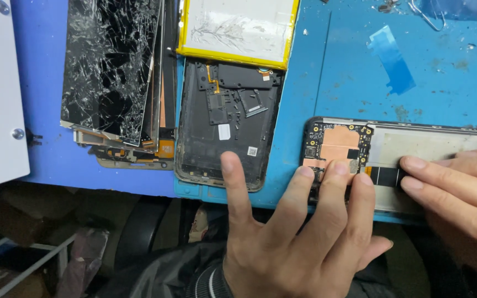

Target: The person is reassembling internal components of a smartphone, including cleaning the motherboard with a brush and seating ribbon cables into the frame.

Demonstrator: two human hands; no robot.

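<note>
Opened phone (404, 160) lies at the near edge of the blue mat (305, 83), back off, long axis running left to right. Left hand (299, 232) spread flat, three fingertips pressing down on the copper-shielded board end; index splayed off toward the dark back cover (224, 121). Right hand (459, 193) comes in from the right, fingertips together on the black flex strip (385, 175), possibly pinching it, hard to tell. Both hands touch the phone. Shattered screen (109, 66) and yellow-edged battery (238, 27) sit farther back
</note>
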